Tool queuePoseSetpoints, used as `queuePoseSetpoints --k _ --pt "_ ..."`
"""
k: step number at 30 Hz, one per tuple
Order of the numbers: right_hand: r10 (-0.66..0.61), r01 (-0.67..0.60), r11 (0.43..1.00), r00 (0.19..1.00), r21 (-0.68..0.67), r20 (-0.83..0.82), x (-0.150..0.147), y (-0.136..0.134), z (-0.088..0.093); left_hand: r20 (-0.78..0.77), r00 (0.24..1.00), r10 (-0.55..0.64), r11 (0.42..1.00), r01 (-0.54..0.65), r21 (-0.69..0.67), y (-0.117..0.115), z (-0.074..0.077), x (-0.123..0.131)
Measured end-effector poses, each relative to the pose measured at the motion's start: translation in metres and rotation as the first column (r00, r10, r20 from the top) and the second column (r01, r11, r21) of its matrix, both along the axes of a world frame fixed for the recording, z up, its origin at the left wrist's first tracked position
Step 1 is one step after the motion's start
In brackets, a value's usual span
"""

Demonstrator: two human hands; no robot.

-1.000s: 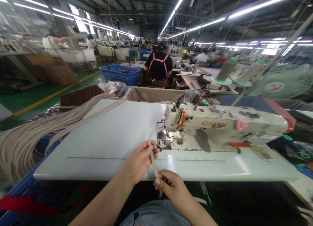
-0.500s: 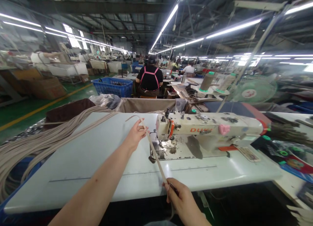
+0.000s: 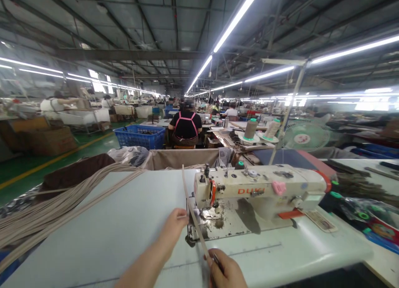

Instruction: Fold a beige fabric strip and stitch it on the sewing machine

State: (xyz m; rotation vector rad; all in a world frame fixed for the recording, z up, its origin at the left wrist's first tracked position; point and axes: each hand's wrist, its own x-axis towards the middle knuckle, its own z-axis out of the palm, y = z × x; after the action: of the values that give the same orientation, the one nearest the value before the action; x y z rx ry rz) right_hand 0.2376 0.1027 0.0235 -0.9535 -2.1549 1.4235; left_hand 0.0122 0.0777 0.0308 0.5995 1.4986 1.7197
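A narrow beige fabric strip runs from my right hand up past the needle end of the sewing machine, its far end standing free. My right hand grips the strip's near end at the table's front; a small dark metallic tool, its kind unclear, also sits in that hand. Just left of the strip, my left hand has its fingers pressed together, fingertips close to the strip's edge. Whether something thin is pinched there I cannot make out. The presser foot lies right of the strip.
Long beige strips drape over the left of the white table. Behind the machine stand a fabric-lined bin, thread cones and a green fan. A co-worker sits ahead beside a blue basket.
My left hand has let go of the strip's upper part and moved down toward me. The strip's far end now points up and away. The view has tilted upward.
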Motion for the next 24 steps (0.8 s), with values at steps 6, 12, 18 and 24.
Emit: queuePoseSetpoints --k 6,12,18,24 --pt "-0.057 0.059 0.998 0.996 0.019 -0.073 -0.010 0.019 0.010 -0.823 0.370 -0.430 0.846 0.484 -0.224 -0.038 -0.038 0.032" --pt "-0.121 0.126 0.991 0.987 0.039 -0.105 -0.013 0.026 0.000 -0.941 -0.185 -0.285 0.793 0.506 -0.339 -0.048 -0.091 0.040" --pt "-0.123 0.125 0.991 0.991 0.040 -0.054 -0.003 0.031 -0.009 -0.826 -0.162 -0.540 0.766 0.312 -0.562 -0.081 -0.063 -0.007" --pt "-0.124 0.126 0.986 0.992 0.108 -0.025 -0.003 0.028 -0.004 -0.806 0.044 -0.590 0.803 -0.069 -0.591 -0.097 -0.026 -0.075"
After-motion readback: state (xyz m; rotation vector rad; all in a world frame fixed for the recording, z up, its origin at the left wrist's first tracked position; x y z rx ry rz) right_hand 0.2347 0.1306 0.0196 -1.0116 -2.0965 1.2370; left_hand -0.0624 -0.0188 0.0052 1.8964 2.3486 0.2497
